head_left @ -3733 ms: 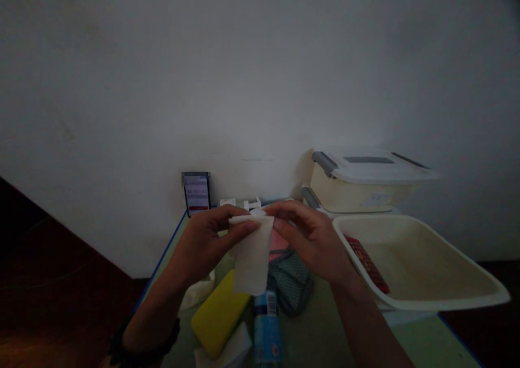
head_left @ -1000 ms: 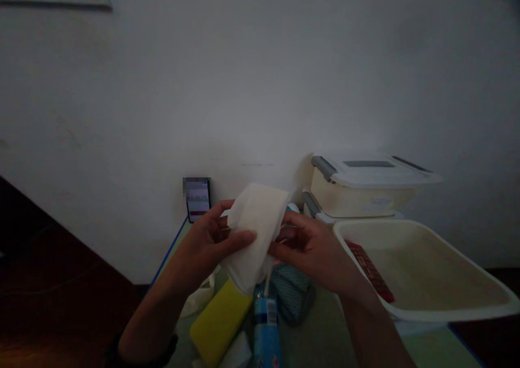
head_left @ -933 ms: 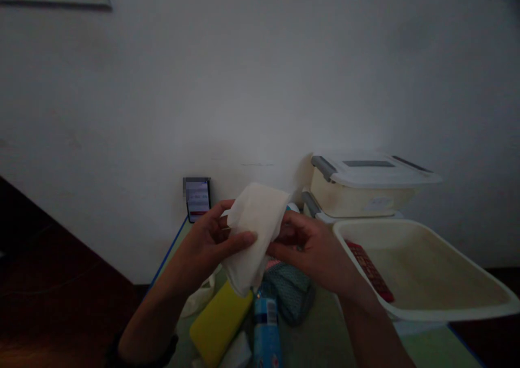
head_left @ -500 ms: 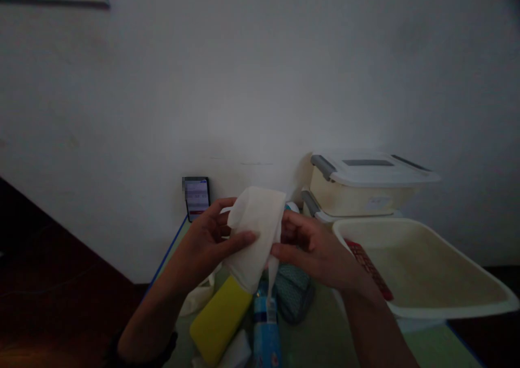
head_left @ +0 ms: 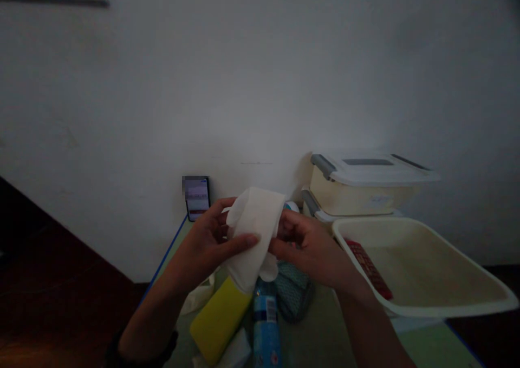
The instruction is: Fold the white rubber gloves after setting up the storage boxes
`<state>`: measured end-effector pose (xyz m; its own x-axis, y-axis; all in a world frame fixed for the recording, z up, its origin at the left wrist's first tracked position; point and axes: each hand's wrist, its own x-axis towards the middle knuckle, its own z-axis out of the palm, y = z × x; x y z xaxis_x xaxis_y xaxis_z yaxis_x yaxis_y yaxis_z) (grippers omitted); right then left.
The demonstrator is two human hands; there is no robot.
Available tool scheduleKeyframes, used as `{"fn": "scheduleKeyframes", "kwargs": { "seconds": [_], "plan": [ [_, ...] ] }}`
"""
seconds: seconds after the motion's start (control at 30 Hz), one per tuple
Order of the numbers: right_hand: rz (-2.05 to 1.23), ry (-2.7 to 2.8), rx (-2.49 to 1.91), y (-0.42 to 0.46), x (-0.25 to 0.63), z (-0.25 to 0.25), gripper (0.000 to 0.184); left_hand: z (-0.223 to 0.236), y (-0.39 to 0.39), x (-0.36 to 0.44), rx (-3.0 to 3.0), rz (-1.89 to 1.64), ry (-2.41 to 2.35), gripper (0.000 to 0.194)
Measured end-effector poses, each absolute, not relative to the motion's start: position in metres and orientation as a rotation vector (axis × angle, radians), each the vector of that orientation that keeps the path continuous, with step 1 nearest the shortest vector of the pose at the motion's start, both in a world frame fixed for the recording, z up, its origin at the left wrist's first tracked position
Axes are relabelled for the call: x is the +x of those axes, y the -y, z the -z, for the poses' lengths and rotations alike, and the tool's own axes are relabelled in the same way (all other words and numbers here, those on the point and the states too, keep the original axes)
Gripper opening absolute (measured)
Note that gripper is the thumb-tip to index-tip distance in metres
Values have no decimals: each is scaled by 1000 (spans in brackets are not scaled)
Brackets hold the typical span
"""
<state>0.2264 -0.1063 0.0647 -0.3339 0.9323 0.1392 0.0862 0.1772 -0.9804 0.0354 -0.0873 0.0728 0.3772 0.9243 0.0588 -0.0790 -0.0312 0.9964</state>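
A pale wall point(head_left: 260, 86) backs the green surface point(head_left: 312, 341). On the right stand a cream tub point(head_left: 430, 270) and, behind it, a lidded box point(head_left: 357, 197). Above the surface's middle are the two hands: the left hand point(head_left: 209, 241) is half curled, thumb across the front of the white cloth point(head_left: 262, 216) and fingers behind; the right hand point(head_left: 311, 243) pinches its right edge, though its fingertips are partly hidden. The cloth is held up, folded, between them. Being thin and limp, it could slip or unfold if the left thumb eased, or tear under a hard pull. Its lower end hangs close over the bottle point(head_left: 266, 324) and sponge point(head_left: 221, 319), so lowering it could snag or nudge them. A careless left elbow might jostle the phone point(head_left: 199, 200), propped near the wall.
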Motion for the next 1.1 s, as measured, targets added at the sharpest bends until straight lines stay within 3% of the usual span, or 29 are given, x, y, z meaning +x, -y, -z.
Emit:
{"fn": "scheduleKeyframes", "kwargs": {
  "seconds": [0.37,0.67,0.93,1.1],
  "plan": [
    [-1405,1589,-892,108,235,-66,20,-70,85,35,1350,-995,-846,51],
    [-1407,1577,-902,107,231,-67,27,-70,88,39,1377,-1061,-842,54],
    [-1196,1527,-960,107,230,-63,17,-70,87,37,1399,-1084,-578,22],
    [-1126,1510,-938,107,228,-67,13,-67,86,35,1429,-1084,-592,22]
  ]
}}
